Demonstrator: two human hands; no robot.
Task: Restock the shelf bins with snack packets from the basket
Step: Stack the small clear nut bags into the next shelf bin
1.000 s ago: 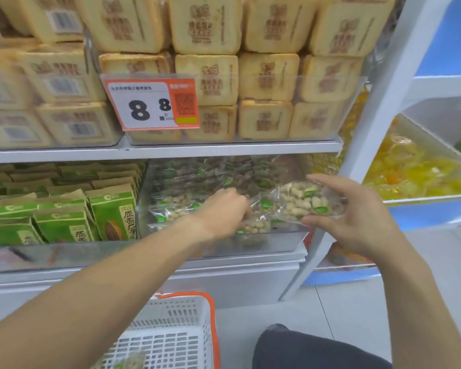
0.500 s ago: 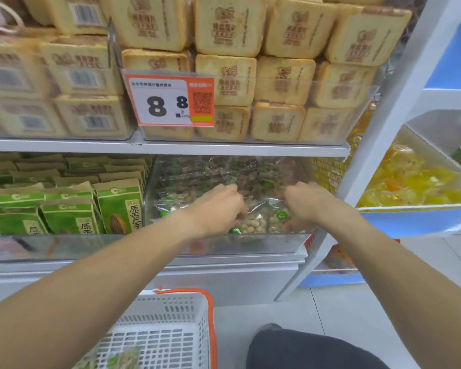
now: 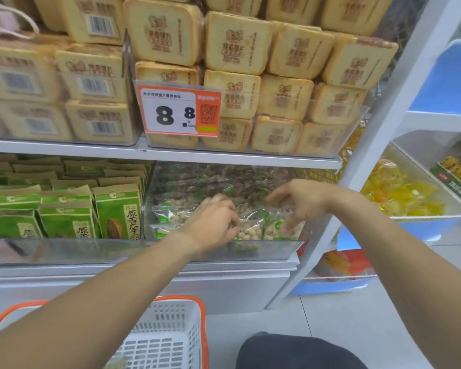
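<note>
Clear packets of pale nuts with green labels lie heaped in the transparent shelf bin on the middle shelf. My left hand reaches into the bin from the front; its curled fingers grip a packet near the pile's front. My right hand hovers over the right side of the bin with loosely spread fingers, fingertips touching a packet that lies on the pile. The white basket with an orange rim stands on the floor below my left arm, and a packet shows at its bottom edge.
Green seed boxes fill the bin to the left. Tan biscuit packs and an orange price tag sit on the shelf above. A white upright borders the right, with yellow sweets in a blue bin beyond. My dark knee is at the bottom.
My right hand carried a nut packet left into the bin, set it on the pile and opened its fingers. My left hand stayed among the packets. The view moved closer.
</note>
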